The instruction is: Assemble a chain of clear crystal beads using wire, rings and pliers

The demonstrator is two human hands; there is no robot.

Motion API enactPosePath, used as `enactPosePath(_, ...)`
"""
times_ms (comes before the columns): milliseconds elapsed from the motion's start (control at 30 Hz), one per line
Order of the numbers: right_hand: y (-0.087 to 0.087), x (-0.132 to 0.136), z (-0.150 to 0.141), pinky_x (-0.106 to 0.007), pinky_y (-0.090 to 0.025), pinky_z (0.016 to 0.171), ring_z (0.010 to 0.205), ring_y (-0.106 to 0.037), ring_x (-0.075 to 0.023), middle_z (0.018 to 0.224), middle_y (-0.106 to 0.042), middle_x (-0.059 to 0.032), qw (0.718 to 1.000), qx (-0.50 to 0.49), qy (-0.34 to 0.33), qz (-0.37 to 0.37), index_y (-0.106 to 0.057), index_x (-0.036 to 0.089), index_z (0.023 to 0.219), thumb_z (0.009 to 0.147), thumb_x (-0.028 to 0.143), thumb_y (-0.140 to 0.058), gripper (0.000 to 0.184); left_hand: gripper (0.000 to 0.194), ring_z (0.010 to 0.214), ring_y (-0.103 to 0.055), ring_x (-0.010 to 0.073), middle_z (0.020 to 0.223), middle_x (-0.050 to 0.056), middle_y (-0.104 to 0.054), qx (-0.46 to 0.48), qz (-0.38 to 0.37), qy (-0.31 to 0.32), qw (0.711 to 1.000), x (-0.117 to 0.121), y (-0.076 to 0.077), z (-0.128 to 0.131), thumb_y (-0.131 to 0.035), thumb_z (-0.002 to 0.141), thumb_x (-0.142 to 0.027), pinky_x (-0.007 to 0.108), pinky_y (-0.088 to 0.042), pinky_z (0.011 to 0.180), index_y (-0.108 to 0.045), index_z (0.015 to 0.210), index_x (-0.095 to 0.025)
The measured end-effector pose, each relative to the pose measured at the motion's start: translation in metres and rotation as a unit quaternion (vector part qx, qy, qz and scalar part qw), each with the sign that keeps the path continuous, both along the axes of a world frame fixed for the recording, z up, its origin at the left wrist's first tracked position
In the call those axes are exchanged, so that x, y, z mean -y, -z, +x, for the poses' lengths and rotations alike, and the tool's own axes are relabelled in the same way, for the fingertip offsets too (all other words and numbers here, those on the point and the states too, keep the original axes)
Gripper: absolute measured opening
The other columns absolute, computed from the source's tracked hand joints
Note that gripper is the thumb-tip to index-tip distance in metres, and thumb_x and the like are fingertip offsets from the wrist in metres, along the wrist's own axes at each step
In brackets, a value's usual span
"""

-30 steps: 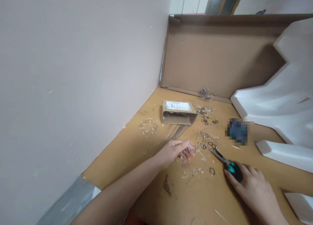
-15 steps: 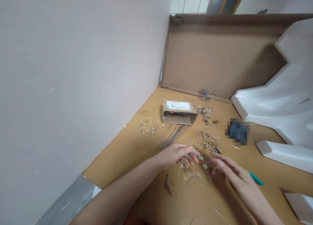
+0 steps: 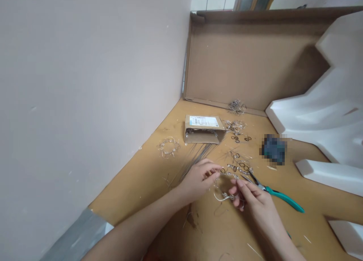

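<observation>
Both hands are at a loop of thin wire strung with clear beads (image 3: 225,195), held above the yellow-brown tabletop. My left hand (image 3: 200,178) pinches its left side between thumb and fingers. On the opposite side, my right hand (image 3: 252,198) is closed on the loop, thumb against fingers, with beads by the fingertips. Behind the right hand lie teal-handled pliers (image 3: 286,198), jaws apart. Dark small rings (image 3: 242,165) and beaded bits lie just beyond the hands. Another beaded wire ring (image 3: 173,150) rests on the table to the left.
A small open cardboard box (image 3: 204,122) stands mid-table, with straight wires (image 3: 197,155) beside it. Beaded wire piles (image 3: 235,127) lie to its right. A large cardboard panel (image 3: 255,61), white foam (image 3: 314,117), a blurred dark object (image 3: 273,149) and a left wall (image 3: 99,64) surround the area.
My right hand has moved left and closed on the beaded wire loop. My left hand has shifted slightly, its fingers now more curled. More of the pliers shows. The view has shifted a little.
</observation>
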State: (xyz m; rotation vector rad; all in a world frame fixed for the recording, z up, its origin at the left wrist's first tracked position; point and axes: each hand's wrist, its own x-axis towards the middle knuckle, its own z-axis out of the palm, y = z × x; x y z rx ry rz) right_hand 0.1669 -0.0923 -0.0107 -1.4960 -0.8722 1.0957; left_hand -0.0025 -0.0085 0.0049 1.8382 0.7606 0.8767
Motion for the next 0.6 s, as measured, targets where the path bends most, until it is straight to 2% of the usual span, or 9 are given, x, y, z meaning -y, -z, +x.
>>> enactPosePath(233, 0.008, 0.001, -0.004, -0.021, -0.038, 0.038, 0.043, -0.054, -0.01, 0.065, -0.066, -0.0032, 1.0, -0.011, -0.002, -0.015, -0.068, 0.014, 0.085, 0.07, 0.051, -0.065, 0.04, 0.005, 0.072, -0.052, 0.0117, 0.076, 0.0, -0.056, -0.055, 0.095, -0.036, 0.993, 0.001, 0.007, 0.002, -0.053, 0.08, -0.02, 0.022, -0.042, 0.066, -0.056, 0.079, -0.017)
enactPosePath(367, 0.008, 0.001, -0.006, -0.021, -0.039, 0.039, 0.045, -0.057, -0.0112, 0.065, -0.066, -0.0029, 0.999, -0.035, -0.01, -0.019, -0.066, 0.014, 0.089, 0.071, 0.051, -0.064, 0.041, 0.01, 0.077, -0.051, 0.0141, 0.081, 0.002, -0.056, -0.114, 0.196, -0.059, 0.972, 0.003, 0.009, 0.002, -0.047, 0.084, -0.021, 0.026, -0.04, 0.07, -0.055, 0.078, -0.017)
enactPosePath(467, 0.007, 0.0, -0.007, -0.022, -0.04, 0.041, 0.046, -0.059, -0.0121, 0.066, -0.067, -0.0038, 0.998, -0.053, -0.019, -0.017, -0.066, 0.014, 0.09, 0.07, 0.05, -0.065, 0.041, 0.017, 0.078, -0.05, 0.0157, 0.079, 0.004, -0.056, -0.144, 0.275, -0.038, 0.95, 0.004, 0.012, 0.004, -0.043, 0.086, -0.02, 0.028, -0.039, 0.072, -0.056, 0.077, -0.016)
enactPosePath(533, 0.005, 0.0, -0.007, -0.022, -0.042, 0.043, 0.046, -0.059, -0.0123, 0.065, -0.068, -0.0041, 0.998, -0.063, -0.02, -0.013, -0.066, 0.014, 0.088, 0.069, 0.05, -0.067, 0.041, 0.017, 0.078, -0.05, 0.0156, 0.08, 0.004, -0.057, -0.137, 0.279, -0.019, 0.95, 0.004, 0.014, 0.004, -0.043, 0.086, -0.021, 0.028, -0.039, 0.073, -0.057, 0.078, -0.016)
enactPosePath(600, 0.003, 0.0, -0.005, -0.023, -0.043, 0.044, 0.046, -0.059, -0.0125, 0.065, -0.068, -0.0043, 0.997, -0.07, -0.013, -0.008, -0.066, 0.014, 0.087, 0.067, 0.049, -0.068, 0.041, 0.014, 0.079, -0.052, 0.0141, 0.083, 0.003, -0.059, -0.1, 0.227, -0.025, 0.969, 0.002, 0.013, 0.003, -0.046, 0.086, -0.024, 0.025, -0.04, 0.073, -0.058, 0.088, -0.017)
